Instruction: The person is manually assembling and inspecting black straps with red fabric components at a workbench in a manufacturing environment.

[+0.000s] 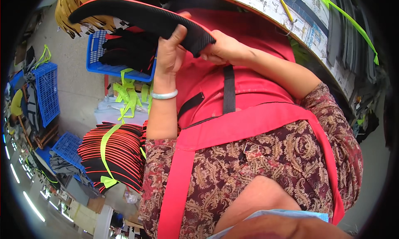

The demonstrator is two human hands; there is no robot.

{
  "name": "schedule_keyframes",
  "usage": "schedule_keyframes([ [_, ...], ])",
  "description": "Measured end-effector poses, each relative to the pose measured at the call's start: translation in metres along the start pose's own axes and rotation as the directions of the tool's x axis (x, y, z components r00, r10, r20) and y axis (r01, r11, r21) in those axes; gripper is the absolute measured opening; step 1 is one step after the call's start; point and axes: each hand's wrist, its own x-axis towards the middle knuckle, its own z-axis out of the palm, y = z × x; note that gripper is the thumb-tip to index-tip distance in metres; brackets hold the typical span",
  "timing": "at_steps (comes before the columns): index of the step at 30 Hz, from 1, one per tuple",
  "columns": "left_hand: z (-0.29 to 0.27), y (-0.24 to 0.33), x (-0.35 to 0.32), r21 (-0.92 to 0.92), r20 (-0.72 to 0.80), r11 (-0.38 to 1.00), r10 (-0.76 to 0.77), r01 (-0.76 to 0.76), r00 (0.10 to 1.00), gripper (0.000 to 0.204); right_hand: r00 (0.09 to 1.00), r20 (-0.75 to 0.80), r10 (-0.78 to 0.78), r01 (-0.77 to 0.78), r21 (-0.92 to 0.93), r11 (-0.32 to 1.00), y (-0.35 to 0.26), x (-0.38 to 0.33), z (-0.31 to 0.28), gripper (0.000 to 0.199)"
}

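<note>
A long, curved black piece with a ribbed surface and a red edge (137,17) is held up in front of my red apron. It looks like several layers pressed together, but I cannot make out how many. My left hand (171,52), with a pale bangle on its wrist, is closed around its lower edge, the thumb lying across the black face. At the narrow right end, my right hand (226,48) grips the tip between bent fingers and thumb. The piece hides part of the left fingers.
Below left of the piece stands a blue crate (94,52) of black and red pieces. Nearer lies a stack of red-edged black pieces (124,149) tied with a lime strip. A worktable (270,6) at upper right bears a yellow pen-like tool (286,10) and dark strips (343,35).
</note>
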Motion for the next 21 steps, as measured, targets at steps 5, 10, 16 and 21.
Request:
schedule_keyframes([
  [5,-0.01,0.002,0.001,0.116,-0.149,0.985,0.145,-0.128,0.978,0.017,0.935,-0.215,-0.282,0.188,-0.374,0.908,-0.004,0.001,-0.035,0.028],
  [10,-0.011,-0.012,0.001,0.231,-0.233,0.948,0.271,-0.218,0.934,0.018,0.835,-0.25,-0.49,0.331,-0.483,0.811,-0.015,0.018,-0.026,0.038],
  [16,-0.009,-0.028,-0.001,0.083,-0.043,0.996,-0.012,0.015,0.999,0.03,0.962,-0.132,-0.238,0.18,-0.346,0.921,-0.007,0.021,-0.043,0.021],
  [21,-0.016,-0.042,-0.005,0.197,-0.023,0.98,-0.013,0.017,1.0,0.029,0.856,-0.096,-0.508,0.276,-0.746,0.606,-0.001,0.033,-0.03,0.039],
])
